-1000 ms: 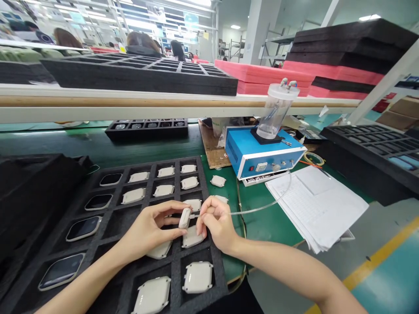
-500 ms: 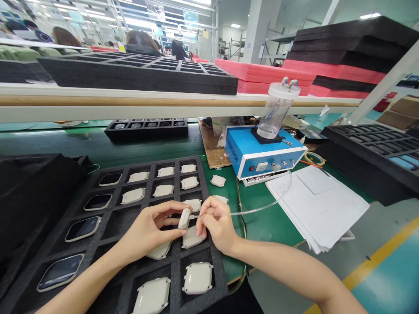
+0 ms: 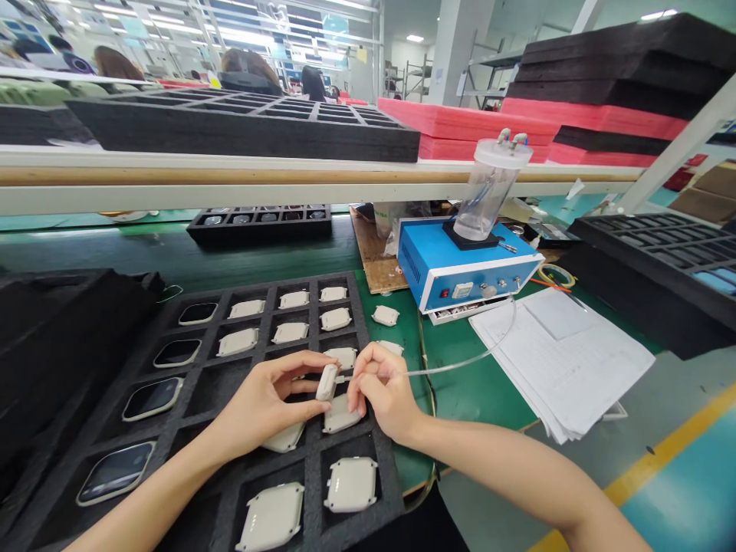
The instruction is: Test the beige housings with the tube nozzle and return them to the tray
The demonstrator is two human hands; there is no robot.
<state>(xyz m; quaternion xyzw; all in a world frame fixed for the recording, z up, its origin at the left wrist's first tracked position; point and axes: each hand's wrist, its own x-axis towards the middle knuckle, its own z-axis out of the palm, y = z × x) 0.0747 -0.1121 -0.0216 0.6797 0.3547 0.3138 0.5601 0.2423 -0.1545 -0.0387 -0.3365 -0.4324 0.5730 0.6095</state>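
Note:
Between thumb and fingertips, my left hand (image 3: 267, 402) holds a cream-coloured watch case (image 3: 327, 382) on its edge. My right hand (image 3: 385, 391) is closed round a thin clear tube (image 3: 445, 369). The tube's pale tip (image 3: 340, 379) points at the side of the case; whether it touches is too small to tell. Both hands are over a black foam tray (image 3: 386, 452). In its pockets lie several similar cases, such as a cream case (image 3: 352, 484) at the front. Down the left column are dark-screened watch faces (image 3: 152, 399).
The tube runs to a blue box (image 3: 440, 264) carrying a clear cylinder (image 3: 486, 192). A loose watch case (image 3: 385, 315) lies right of the tray. Papers (image 3: 566, 353) lie farther right. A shelf (image 3: 230, 192) with black and pink foam crosses above the bench.
The whole view has shifted slightly. Both hands keep the same hold on the watch case and the tube, with hardly any other movement.

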